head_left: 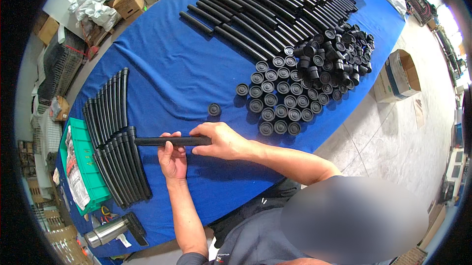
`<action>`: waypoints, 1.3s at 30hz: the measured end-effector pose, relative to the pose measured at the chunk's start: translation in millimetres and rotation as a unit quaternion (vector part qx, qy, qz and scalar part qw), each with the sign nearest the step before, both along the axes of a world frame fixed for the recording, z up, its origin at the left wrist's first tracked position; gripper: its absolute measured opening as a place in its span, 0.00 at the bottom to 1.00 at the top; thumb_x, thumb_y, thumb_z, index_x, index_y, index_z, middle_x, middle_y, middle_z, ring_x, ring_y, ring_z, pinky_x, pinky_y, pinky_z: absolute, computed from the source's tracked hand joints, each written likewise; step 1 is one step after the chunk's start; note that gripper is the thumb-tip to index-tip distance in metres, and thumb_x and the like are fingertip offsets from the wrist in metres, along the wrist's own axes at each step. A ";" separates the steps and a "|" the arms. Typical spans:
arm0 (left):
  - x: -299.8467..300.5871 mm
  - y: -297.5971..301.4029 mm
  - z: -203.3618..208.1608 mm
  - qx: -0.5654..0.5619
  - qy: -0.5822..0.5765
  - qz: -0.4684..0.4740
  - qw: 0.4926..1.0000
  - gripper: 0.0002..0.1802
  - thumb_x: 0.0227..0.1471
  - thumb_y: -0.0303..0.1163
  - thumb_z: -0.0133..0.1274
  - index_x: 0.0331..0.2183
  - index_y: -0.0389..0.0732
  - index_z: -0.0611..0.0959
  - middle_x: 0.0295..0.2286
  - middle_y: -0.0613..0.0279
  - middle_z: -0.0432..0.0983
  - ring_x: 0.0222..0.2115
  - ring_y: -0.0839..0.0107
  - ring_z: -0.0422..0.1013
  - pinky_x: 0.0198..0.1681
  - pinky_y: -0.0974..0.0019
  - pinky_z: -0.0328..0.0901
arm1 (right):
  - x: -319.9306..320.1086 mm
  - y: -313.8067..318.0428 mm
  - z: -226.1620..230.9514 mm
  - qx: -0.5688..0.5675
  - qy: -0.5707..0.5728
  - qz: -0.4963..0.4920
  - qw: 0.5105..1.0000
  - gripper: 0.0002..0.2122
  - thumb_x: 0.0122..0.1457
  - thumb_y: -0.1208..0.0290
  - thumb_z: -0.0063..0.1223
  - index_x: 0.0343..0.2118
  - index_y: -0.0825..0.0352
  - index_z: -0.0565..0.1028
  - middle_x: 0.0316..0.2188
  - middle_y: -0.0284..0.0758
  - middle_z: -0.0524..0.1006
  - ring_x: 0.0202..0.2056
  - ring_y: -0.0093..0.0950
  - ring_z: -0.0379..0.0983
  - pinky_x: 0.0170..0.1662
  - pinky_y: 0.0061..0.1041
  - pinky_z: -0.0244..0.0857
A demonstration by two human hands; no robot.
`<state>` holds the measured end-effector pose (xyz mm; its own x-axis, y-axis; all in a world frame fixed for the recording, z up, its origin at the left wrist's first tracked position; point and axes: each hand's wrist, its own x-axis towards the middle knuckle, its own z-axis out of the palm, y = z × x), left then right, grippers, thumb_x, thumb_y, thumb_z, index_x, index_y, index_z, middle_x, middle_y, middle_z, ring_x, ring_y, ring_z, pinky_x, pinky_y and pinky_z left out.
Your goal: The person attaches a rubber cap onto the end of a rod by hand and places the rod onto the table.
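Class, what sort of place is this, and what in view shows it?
Probably a workshop or assembly area: rows of black tubes and a heap of black caps lie on a blue-covered table, with an open cardboard box nearby.

yellow mrkgs (pixel 89 162) on green bin (pixel 84 139), sm. print (pixel 224 254) on dk shirt (pixel 253 245), both illegible

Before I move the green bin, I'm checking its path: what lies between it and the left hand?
In the head view, black tubes in a row, then bare blue cloth, lie between the green bin and the left hand.
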<state>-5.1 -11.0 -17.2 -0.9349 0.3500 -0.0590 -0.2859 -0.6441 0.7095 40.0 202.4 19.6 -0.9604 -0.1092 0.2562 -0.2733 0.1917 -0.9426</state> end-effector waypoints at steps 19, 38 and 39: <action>3.0 3.7 4.9 0.001 0.012 -0.001 1.000 0.15 0.57 0.27 0.54 0.47 0.39 0.74 0.44 0.48 0.75 0.30 0.69 0.74 0.34 0.71 0.73 | 2.8 11.8 15.3 -0.113 -0.223 0.077 0.965 0.17 0.54 0.67 0.60 0.43 0.73 0.76 0.20 0.35 0.77 0.20 0.22 0.74 0.26 0.25 0.69; -0.9 0.3 -0.5 0.013 0.005 -0.016 1.000 0.14 0.58 0.28 0.53 0.47 0.40 0.75 0.43 0.50 0.76 0.30 0.70 0.74 0.33 0.71 0.72 | 5.9 4.9 -1.1 0.064 0.070 -0.022 0.995 0.16 0.52 0.70 0.61 0.43 0.72 0.75 0.32 0.45 0.78 0.34 0.39 0.77 0.38 0.33 0.70; -0.8 0.3 -0.7 0.017 0.001 -0.012 1.000 0.14 0.58 0.28 0.53 0.47 0.39 0.75 0.43 0.49 0.76 0.30 0.70 0.74 0.33 0.71 0.72 | 6.1 4.7 0.1 0.069 0.052 -0.009 0.996 0.17 0.51 0.70 0.61 0.43 0.72 0.75 0.34 0.45 0.77 0.37 0.42 0.76 0.40 0.35 0.70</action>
<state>-5.8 -10.6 -17.9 -0.9267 0.3732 -0.0443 -0.2993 -0.6615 0.6877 46.1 207.1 19.7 -0.9320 -0.1324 0.3374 -0.3624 0.3234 -0.8741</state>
